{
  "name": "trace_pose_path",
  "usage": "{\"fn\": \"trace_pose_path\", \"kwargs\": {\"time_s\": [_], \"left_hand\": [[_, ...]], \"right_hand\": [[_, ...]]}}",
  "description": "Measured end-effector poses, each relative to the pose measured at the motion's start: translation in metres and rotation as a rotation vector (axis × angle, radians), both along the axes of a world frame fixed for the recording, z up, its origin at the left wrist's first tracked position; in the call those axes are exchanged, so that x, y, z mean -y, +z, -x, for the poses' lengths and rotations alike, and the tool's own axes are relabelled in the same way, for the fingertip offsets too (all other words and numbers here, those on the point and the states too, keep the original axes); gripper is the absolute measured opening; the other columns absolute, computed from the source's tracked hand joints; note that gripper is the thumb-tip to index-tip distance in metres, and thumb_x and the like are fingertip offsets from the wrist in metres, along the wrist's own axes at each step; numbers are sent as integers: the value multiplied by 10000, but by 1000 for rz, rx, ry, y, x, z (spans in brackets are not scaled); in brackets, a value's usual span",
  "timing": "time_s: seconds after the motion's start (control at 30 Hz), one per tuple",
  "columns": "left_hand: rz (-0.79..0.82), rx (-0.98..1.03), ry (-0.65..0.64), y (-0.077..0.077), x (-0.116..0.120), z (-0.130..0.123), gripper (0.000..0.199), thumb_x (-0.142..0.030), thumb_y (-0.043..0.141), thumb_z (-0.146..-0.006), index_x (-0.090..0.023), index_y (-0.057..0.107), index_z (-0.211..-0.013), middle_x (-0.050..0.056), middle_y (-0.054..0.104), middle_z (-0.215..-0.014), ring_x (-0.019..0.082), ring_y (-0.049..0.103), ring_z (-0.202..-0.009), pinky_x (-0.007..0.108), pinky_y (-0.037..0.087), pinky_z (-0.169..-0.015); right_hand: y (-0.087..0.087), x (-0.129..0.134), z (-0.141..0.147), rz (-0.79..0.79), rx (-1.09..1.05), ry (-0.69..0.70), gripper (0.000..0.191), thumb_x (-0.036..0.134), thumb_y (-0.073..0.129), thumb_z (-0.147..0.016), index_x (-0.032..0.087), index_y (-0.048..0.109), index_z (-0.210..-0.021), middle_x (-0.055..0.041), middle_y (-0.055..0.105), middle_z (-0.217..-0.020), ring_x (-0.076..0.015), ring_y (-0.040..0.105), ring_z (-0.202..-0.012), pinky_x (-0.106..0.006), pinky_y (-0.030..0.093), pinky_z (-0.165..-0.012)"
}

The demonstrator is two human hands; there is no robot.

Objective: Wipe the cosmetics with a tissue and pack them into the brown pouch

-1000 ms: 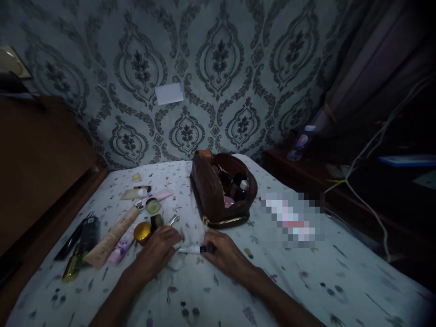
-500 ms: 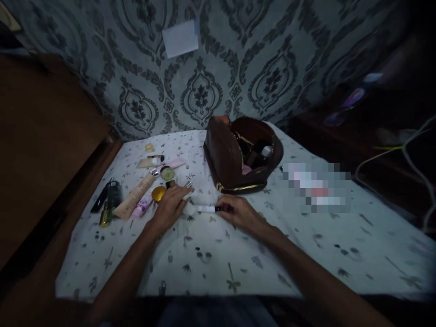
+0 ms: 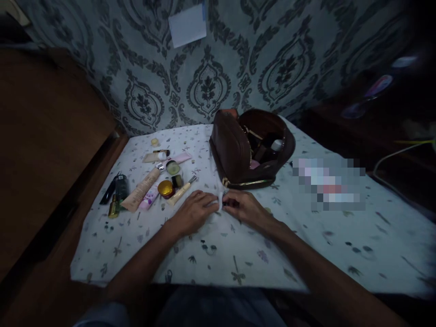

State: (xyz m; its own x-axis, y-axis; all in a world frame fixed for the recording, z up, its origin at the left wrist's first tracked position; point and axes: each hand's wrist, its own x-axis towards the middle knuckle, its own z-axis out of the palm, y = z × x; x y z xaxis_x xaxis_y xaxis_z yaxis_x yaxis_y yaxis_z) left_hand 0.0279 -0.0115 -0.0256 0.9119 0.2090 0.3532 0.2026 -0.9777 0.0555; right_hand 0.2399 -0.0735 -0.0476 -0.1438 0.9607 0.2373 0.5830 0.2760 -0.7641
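My left hand (image 3: 197,211) is closed, palm down, around a slim white tube (image 3: 220,200), hiding most of it. My right hand (image 3: 243,205) pinches the tube's dark end (image 3: 224,204) with thumb and fingertips. Left of my hands lies a cream-coloured tube with a silver cap (image 3: 182,190). Beside it sit a jar with a gold lid (image 3: 165,189) and a small dark jar (image 3: 177,180). A brown cosmetic bag (image 3: 231,150) stands unzipped just beyond my right hand, with dark items and a white-capped one inside.
Further left lie a large beige tube (image 3: 141,190), a purple-and-white tube (image 3: 149,197), a green-topped jar (image 3: 173,167), a gold bottle (image 3: 113,208) and a dark green bottle (image 3: 121,190). A blurred-out item (image 3: 329,184) rests right of the bag. Patterned wall (image 3: 207,91) bounds the back.
My left hand has moved right, away from the cream tube and over the white tube, close to my right hand. The cream tube now lies uncovered. The view has shifted slightly.
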Motion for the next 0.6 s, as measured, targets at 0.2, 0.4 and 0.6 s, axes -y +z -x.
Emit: {"fn": "trace_pose_path", "kwargs": {"time_s": [0.2,0.4,0.6], "left_hand": [[143,-20,7,11,-19,20,240,-51,449,-909,-175,629,-1008,103,693,-1076,208,644,-1025,372,491,-916],[263,-63,54,17,-32,35,225,-52,463,-861,-168,629,-959,89,680,-943,229,632,-946,370,505,-861],[329,162,135,10,-28,32,225,-135,475,-916,-174,613,-1090,98,690,-1001,226,645,-973,365,522,-863]], "right_hand": [[4,0,-4,42,18,-11,76,198,636,-780,175,690,-827,-5,606,-709,-124,531,-609,-232,398,-575],[6,-1,-13,41,3,-30,95,185,649,-750,174,695,-832,4,568,-699,-116,517,-596,-224,387,-552],[8,2,-6,-41,-28,14,21,198,640,-772,178,641,-775,-1,526,-723,-118,499,-604,-226,380,-543]]}}
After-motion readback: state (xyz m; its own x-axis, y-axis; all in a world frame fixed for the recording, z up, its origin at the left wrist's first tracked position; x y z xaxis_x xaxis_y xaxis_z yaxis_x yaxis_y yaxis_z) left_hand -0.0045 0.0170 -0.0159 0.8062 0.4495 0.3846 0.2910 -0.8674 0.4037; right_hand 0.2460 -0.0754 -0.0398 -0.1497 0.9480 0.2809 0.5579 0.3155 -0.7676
